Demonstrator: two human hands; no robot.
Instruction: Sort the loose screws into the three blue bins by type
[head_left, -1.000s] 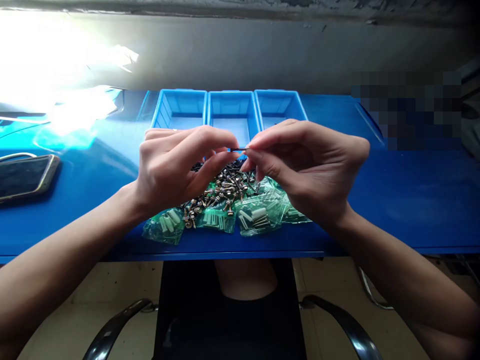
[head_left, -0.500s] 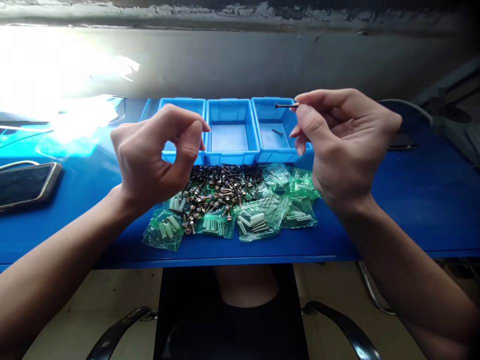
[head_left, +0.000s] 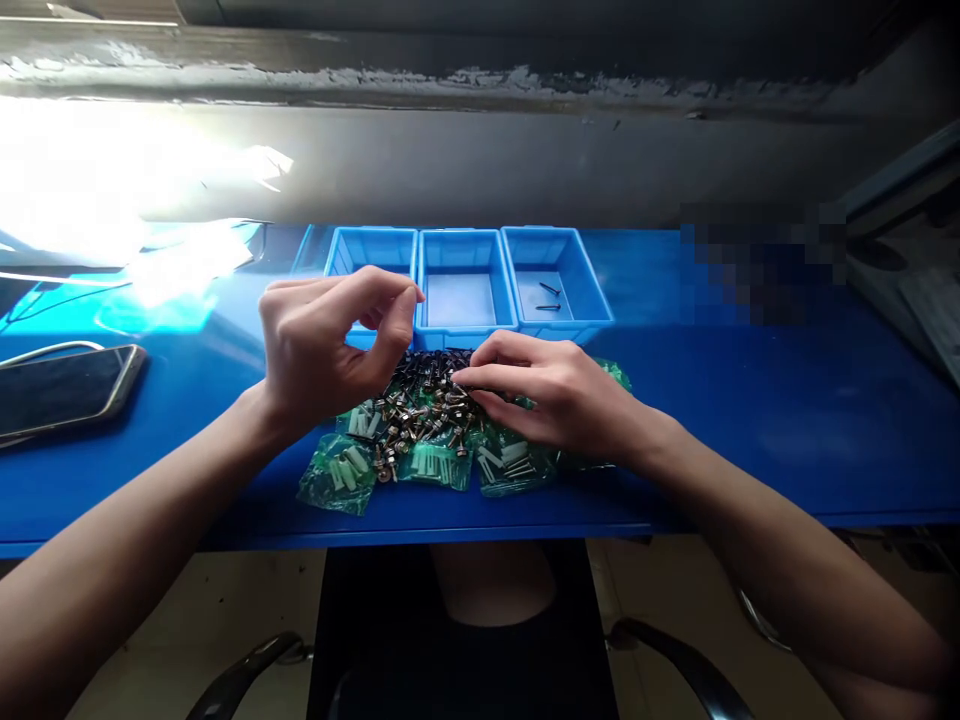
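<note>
Nearest the person, green plastic packets [head_left: 517,465] of white plugs lie under and just short of the right hand [head_left: 555,395]. Its fingers, slightly parted, reach the heap of screws [head_left: 420,415]; whether they grip one cannot be told. Left of it, the left hand [head_left: 330,335] is raised in a pinch, nothing visible between. Beyond the right hand, the rightmost blue bin [head_left: 596,290] now holds two black screws [head_left: 550,288], one more than before: apparently the one that hand carried. No writing is legible.
</note>
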